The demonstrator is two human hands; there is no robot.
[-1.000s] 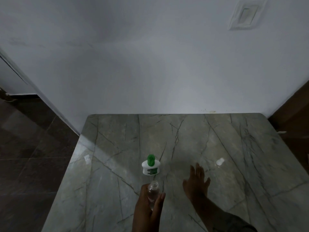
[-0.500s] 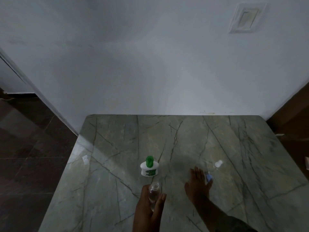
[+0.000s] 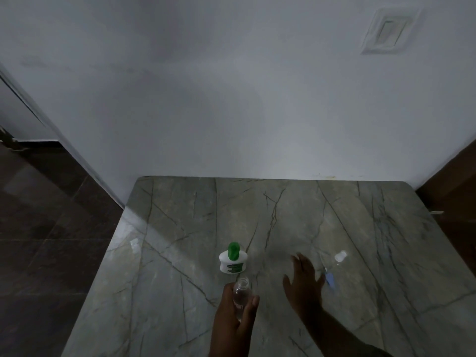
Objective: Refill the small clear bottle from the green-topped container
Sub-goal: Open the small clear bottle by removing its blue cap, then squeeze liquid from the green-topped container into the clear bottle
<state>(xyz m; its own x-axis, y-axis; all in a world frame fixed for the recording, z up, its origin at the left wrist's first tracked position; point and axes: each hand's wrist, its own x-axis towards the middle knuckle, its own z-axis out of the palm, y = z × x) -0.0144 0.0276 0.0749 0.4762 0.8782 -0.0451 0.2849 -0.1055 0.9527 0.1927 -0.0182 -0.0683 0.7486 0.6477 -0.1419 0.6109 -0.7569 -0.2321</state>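
Observation:
A small clear bottle (image 3: 240, 295) with an uncapped mouth stands near the table's front, and my left hand (image 3: 233, 320) is wrapped around it. Just beyond it stands the white container with a green top (image 3: 233, 258), upright and untouched. My right hand (image 3: 304, 284) hovers to the right of both with fingers spread and nothing in it. A little to its right lies a small blue-tipped part with a thin clear tube (image 3: 328, 276), and beyond that a small clear cap (image 3: 340, 256).
The grey marble table (image 3: 180, 292) butts against a white wall at the back. Dark floor tiles lie to the left, past the table's edge. A brown panel stands at the far right.
My right hand has drawn back from the blue-tipped part and cap toward the middle of the table. The left hand and the clear bottle have stayed put.

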